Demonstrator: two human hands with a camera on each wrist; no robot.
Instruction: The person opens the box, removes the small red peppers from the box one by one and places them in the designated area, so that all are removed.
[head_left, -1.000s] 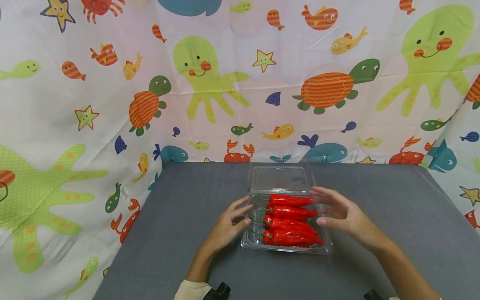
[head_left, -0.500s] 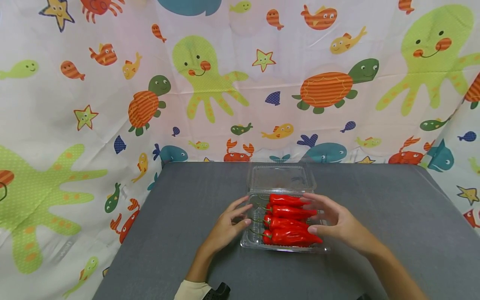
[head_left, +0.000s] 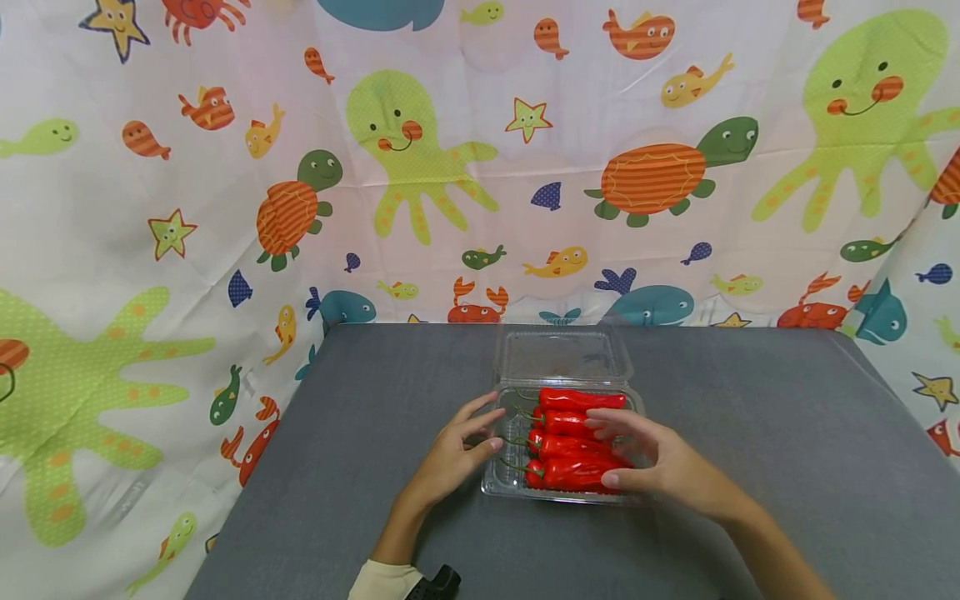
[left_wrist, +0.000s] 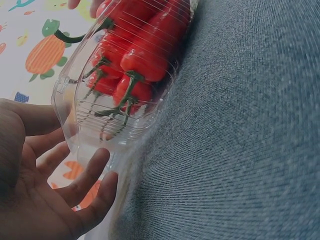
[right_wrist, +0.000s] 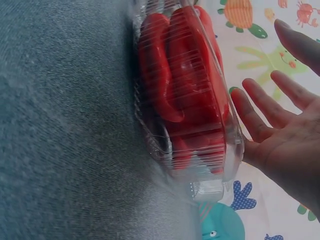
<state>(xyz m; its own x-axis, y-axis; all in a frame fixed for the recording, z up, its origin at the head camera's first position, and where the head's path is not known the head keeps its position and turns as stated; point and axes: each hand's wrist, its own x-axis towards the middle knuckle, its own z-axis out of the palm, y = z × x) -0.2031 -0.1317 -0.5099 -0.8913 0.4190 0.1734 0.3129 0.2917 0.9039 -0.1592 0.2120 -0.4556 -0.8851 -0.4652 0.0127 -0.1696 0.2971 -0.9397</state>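
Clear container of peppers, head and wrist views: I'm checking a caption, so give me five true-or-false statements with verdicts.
1. Red peppers lie inside the clear container. True.
2. The container is closed. False: its lid is folded back.
3. The left hand is at the side of the green stems. True.
4. The right hand grips a pepper. False: its fingers hold nothing.
5. The tabletop is grey. True.
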